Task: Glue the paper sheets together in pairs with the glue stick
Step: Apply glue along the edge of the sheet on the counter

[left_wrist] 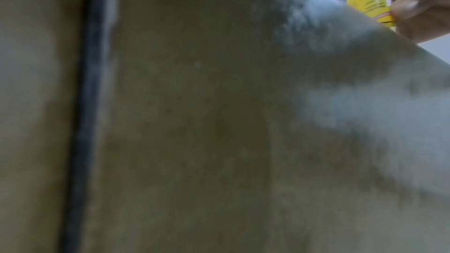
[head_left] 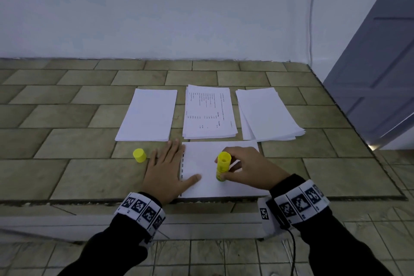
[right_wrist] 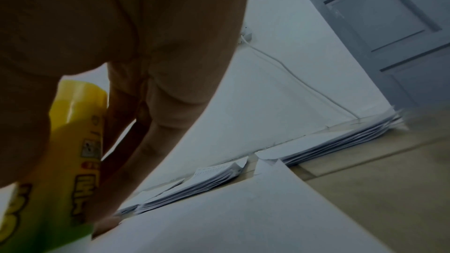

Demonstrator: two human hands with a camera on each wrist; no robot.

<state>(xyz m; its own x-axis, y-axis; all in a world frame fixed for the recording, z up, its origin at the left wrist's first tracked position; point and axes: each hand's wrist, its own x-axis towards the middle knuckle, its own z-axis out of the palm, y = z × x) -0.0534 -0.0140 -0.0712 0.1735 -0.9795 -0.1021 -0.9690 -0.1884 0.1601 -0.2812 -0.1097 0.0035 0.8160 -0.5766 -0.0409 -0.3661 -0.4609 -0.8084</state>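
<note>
Near the floor's front edge, the yellow cap [head_left: 139,155] stood off the stick. My left hand [head_left: 167,169] lay flat, fingers straight, pinning the sheet's [head_left: 202,186] left edge. My right hand [head_left: 248,168] gripped the glue stick [head_left: 223,166], tip down on it. Three stacks [head_left: 209,113] behind suggested gluing had barely started.

Mostly paper on tile here, plus a bit of shiny plastic.

The sheet [head_left: 224,184] and the three stacks [head_left: 210,112] are plain matt white paper, smooth. The glue stick [head_left: 222,167] is glossy yellow plastic with a printed label, and its cap [head_left: 139,155] looks like the same plastic, a bit duller. The floor tiles [head_left: 89,119] are matt, mottled, stone-look, maybe slightly rough, the close view's too blurry. The sleeves [head_left: 116,244] are dark matt cloth.
</note>
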